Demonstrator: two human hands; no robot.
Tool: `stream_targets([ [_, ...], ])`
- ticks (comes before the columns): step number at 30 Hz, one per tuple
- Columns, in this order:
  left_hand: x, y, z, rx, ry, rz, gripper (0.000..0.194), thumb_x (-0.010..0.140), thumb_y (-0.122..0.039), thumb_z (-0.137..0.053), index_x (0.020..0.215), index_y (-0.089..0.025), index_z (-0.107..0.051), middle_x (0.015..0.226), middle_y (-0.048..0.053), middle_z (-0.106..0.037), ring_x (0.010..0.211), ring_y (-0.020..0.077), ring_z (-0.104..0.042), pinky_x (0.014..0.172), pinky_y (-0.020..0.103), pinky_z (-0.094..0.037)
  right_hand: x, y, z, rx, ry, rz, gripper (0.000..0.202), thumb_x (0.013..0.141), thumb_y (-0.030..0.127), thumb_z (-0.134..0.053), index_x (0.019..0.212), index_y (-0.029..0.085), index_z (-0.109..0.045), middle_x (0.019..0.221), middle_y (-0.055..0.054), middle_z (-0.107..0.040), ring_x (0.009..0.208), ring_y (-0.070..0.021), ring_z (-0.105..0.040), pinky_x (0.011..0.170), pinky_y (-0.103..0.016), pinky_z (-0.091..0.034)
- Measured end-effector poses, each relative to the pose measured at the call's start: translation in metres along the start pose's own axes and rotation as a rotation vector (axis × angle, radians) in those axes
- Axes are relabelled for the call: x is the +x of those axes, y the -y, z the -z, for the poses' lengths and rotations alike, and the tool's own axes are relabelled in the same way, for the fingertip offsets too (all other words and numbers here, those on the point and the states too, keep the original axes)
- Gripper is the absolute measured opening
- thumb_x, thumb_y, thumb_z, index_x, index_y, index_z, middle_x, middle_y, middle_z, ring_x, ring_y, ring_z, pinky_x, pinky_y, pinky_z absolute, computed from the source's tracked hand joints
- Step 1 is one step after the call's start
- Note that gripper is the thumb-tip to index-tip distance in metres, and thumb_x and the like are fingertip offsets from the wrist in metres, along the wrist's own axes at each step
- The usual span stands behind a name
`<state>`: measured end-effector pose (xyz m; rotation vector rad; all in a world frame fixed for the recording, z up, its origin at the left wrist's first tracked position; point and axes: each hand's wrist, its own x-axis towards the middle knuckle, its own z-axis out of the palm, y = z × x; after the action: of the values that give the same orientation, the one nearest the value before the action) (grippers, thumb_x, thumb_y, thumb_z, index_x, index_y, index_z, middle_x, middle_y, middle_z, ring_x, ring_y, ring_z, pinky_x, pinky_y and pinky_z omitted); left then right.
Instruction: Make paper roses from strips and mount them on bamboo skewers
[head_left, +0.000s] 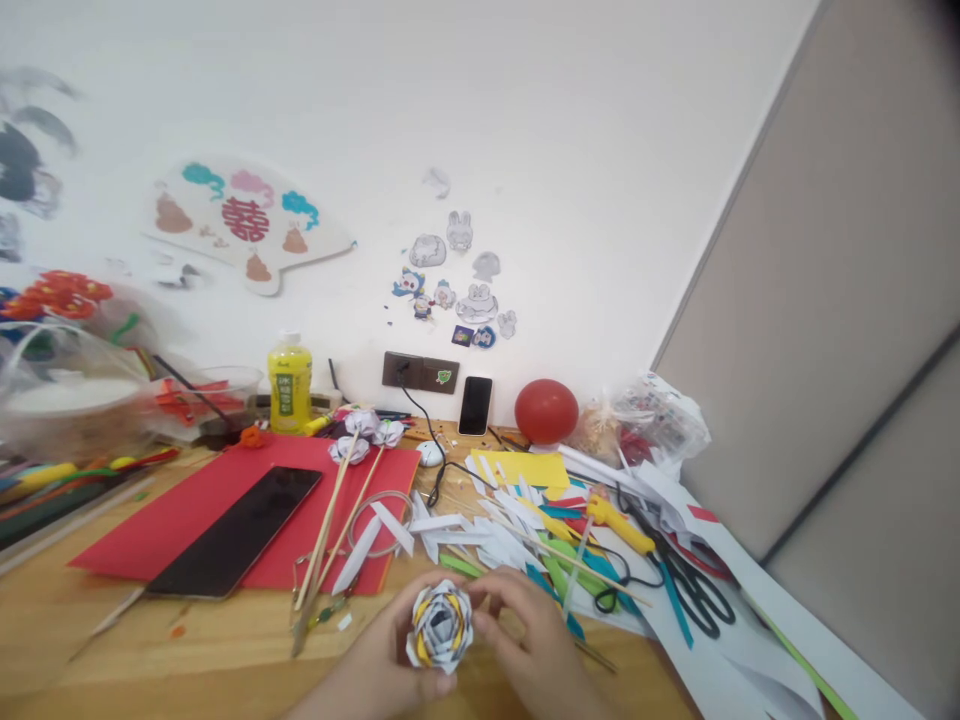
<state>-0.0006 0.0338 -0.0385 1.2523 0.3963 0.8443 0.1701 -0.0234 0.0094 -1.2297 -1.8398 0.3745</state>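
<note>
A paper rose (441,626) in white and grey with yellow petals faces up near the front edge of the table. My left hand (397,640) is wrapped round its left side and underside. The fingers of my right hand (521,635) are bent and close to the flower's right edge, thumb and forefinger near the petals. Whether they pinch a petal is too small to tell. Left of my hands, several white paper flowers (360,440) on wooden sticks (330,530) lie across red paper (187,490). Folded white paper strips (480,535) are heaped just beyond my hands.
A black phone (240,530) lies on the red paper. At right are black-handled scissors (694,590), a yellow glue gun (621,522) and long white sheets (742,650). A yellow bottle (289,385), a propped phone (475,405) and a red balloon (546,411) stand along the wall.
</note>
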Motion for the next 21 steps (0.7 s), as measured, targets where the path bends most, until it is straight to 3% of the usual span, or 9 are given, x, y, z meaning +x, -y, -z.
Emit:
stream_targets([
  [5, 0.000, -0.011, -0.004, -0.014, -0.030, 0.013, 0.065, 0.046, -0.046, -0.084, 0.098, -0.022, -0.053, 0.087, 0.002, -0.062, 0.082, 0.0216, -0.057, 0.068, 0.027, -0.038, -0.001, -0.001, -0.003, 0.047, -0.031, -0.005, 0.007, 0.078, 0.021, -0.054, 0.082, 0.017, -0.059, 0.074, -0.002, -0.060, 0.067, -0.0142, -0.057, 0.062, -0.023, -0.044],
  [10, -0.001, -0.015, -0.012, -0.181, -0.080, 0.047, 0.082, 0.041, -0.043, -0.087, 0.112, -0.025, -0.051, 0.100, 0.006, -0.062, 0.095, 0.0268, -0.058, 0.083, 0.035, -0.039, -0.002, -0.002, -0.009, 0.015, -0.091, -0.020, 0.001, 0.073, 0.016, -0.056, 0.073, 0.017, -0.056, 0.068, 0.000, -0.057, 0.062, -0.0130, -0.056, 0.058, -0.022, -0.043],
  [12, -0.002, -0.013, -0.012, -0.194, -0.069, 0.040, 0.080, 0.040, -0.038, -0.088, 0.110, -0.026, -0.052, 0.100, 0.005, -0.063, 0.097, 0.0274, -0.058, 0.086, 0.036, -0.038, -0.003, -0.003, -0.014, 0.000, -0.096, -0.001, 0.005, 0.074, 0.018, -0.056, 0.070, 0.018, -0.054, 0.066, 0.000, -0.057, 0.061, -0.0127, -0.055, 0.056, -0.021, -0.042],
  [18, -0.001, -0.002, -0.002, -0.046, -0.112, 0.052, 0.080, 0.047, -0.036, -0.086, 0.115, -0.024, -0.045, 0.080, -0.001, -0.061, 0.078, 0.0193, -0.058, 0.073, 0.029, -0.040, -0.007, 0.000, -0.019, -0.074, -0.112, 0.151, 0.015, 0.080, 0.024, -0.052, 0.066, 0.018, -0.053, 0.063, -0.001, -0.057, 0.059, -0.0133, -0.054, 0.056, -0.022, -0.041],
  [21, 0.003, 0.005, 0.001, -0.044, -0.123, -0.026, 0.064, 0.046, -0.034, -0.086, 0.099, -0.025, -0.051, 0.079, -0.003, -0.061, 0.073, 0.0162, -0.056, 0.065, 0.025, -0.040, -0.005, 0.004, -0.009, -0.099, -0.150, 0.194, 0.019, 0.087, 0.027, -0.046, 0.072, 0.018, -0.054, 0.065, -0.001, -0.057, 0.060, -0.0129, -0.054, 0.055, -0.022, -0.042],
])
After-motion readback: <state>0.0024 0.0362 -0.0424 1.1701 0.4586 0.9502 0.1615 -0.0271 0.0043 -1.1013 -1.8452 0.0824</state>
